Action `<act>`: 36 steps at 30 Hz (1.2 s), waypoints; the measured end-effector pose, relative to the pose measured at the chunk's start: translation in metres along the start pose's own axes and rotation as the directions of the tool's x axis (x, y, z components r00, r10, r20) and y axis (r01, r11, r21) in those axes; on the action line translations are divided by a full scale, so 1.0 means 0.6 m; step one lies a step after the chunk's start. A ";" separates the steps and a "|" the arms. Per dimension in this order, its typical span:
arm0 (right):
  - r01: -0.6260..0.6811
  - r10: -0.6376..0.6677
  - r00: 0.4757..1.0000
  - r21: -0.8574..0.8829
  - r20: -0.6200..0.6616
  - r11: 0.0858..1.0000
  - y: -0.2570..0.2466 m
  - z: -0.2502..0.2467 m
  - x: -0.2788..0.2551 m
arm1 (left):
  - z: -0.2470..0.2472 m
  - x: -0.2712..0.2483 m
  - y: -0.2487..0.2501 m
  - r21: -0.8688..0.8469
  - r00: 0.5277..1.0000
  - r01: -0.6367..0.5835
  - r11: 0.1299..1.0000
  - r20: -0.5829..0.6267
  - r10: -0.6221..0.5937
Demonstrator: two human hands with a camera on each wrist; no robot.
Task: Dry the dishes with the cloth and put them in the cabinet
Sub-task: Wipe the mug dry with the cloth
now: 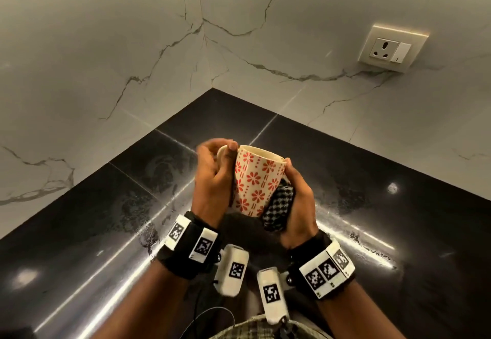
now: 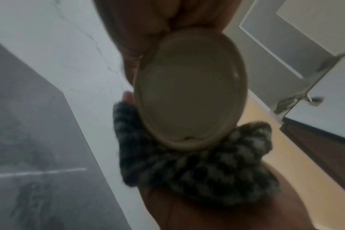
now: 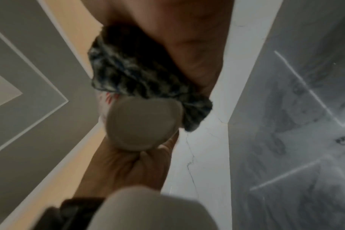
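Left hand (image 1: 212, 176) is curled round the handle side of the mug (image 1: 255, 181), while right hand (image 1: 297, 200) presses the checked cloth (image 1: 279, 205) against its wall. Mug's upright above the black counter (image 1: 372, 192), mouth tipped slightly away.

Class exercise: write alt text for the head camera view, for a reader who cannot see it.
Two hands hold a cream mug with red flowers above a black countertop: the left hand grips its handle side, the right hand presses a checked cloth against it. Behind, a marble wall carries a socket.
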State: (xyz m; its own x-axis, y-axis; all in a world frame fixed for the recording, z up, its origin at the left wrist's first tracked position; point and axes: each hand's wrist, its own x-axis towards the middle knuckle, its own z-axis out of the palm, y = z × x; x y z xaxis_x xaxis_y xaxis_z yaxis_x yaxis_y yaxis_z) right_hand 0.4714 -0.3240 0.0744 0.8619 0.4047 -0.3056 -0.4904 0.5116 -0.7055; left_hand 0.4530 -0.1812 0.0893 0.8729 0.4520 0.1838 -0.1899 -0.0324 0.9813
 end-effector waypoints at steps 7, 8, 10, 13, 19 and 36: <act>0.427 -0.495 0.855 -0.332 -0.155 0.841 -0.008 0.022 -0.007 | 0.026 -0.028 -0.010 0.243 0.976 0.036 0.969 0.202 -0.086; 0.509 -0.579 0.812 -0.398 -0.072 0.763 -0.007 0.028 -0.014 | 0.028 -0.029 -0.008 0.162 0.970 0.091 0.983 0.209 -0.124; 0.701 -0.707 0.672 -0.495 0.219 0.513 -0.004 0.036 -0.029 | 0.027 -0.026 -0.006 -0.011 0.949 0.198 0.980 0.252 -0.189; 0.839 -0.620 0.443 -0.543 0.648 0.031 -0.008 0.042 -0.038 | 0.018 -0.026 0.013 -0.030 0.913 0.270 0.962 0.325 -0.246; 0.792 -0.699 0.596 -0.429 0.395 0.434 -0.014 0.022 -0.009 | 0.010 -0.029 0.006 -0.211 0.891 0.331 0.920 0.390 -0.231; 0.296 -0.289 0.954 -0.086 0.084 0.951 -0.020 0.015 -0.005 | 0.025 -0.038 -0.019 -0.325 0.964 0.210 0.922 0.227 -0.139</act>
State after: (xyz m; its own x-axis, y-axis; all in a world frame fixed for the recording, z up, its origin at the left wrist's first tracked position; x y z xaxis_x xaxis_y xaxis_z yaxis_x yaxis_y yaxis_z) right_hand 0.4733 -0.3245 0.0897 0.9528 0.3016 -0.0342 -0.2007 0.5415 -0.8164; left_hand 0.4419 -0.2047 0.0750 0.9697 0.2383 0.0537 -0.1383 0.3547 0.9247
